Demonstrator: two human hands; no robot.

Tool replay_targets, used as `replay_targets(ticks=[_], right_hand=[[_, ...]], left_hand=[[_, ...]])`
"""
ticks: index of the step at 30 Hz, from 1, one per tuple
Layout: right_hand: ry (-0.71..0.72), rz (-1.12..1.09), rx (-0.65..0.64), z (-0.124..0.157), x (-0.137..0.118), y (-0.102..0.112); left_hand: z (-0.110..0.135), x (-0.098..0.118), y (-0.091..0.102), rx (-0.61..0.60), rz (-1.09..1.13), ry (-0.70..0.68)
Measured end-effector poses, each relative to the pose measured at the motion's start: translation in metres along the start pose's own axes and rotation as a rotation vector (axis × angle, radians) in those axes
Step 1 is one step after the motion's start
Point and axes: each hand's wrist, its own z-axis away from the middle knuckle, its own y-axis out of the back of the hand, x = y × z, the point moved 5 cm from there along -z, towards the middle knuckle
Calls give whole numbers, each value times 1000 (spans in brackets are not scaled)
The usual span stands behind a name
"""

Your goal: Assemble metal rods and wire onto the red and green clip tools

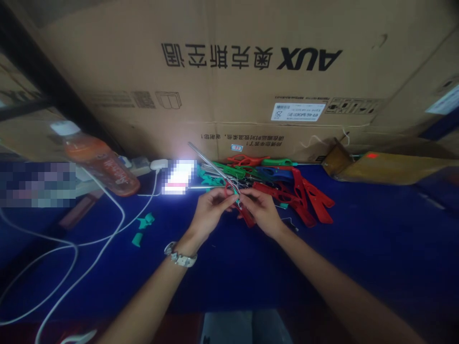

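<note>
Before me, both hands hold a long-nosed lighter, its metal tube (208,160) pointing up and left and its red handle (246,216) pointing down. My left hand (211,210) pinches it near the base of the tube. My right hand (263,212) grips it from the other side with closed fingertips. A small teal part (236,191) and thin wires show between the fingers; the fingers partly hide how they sit. Just behind my hands lies a heap of red lighter bodies (301,200), with green ones (231,170) and a blue one (268,173) among them.
Two loose teal pieces (145,220) lie left on the blue table (229,277). White cables (118,220) loop there, beside a bottle of orange drink (98,157). A bright blurred screen (179,177) stands behind. A large cardboard box (229,105) walls the back; a yellowish box (394,167) sits right.
</note>
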Motion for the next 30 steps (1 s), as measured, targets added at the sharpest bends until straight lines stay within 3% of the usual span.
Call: replay_targets(ticks=[10, 14, 22, 30], right_hand=[[174, 205, 188, 8, -7, 0], [211, 251, 213, 12, -10, -1], [382, 375, 277, 20, -24, -3], [330, 393, 252, 20, -15, -4]], left_hand=[[4, -2, 3, 72, -92, 70], [4, -2, 3, 49, -122, 94], [3, 7, 1, -21, -233, -109], [3, 2, 0, -69, -157, 95]])
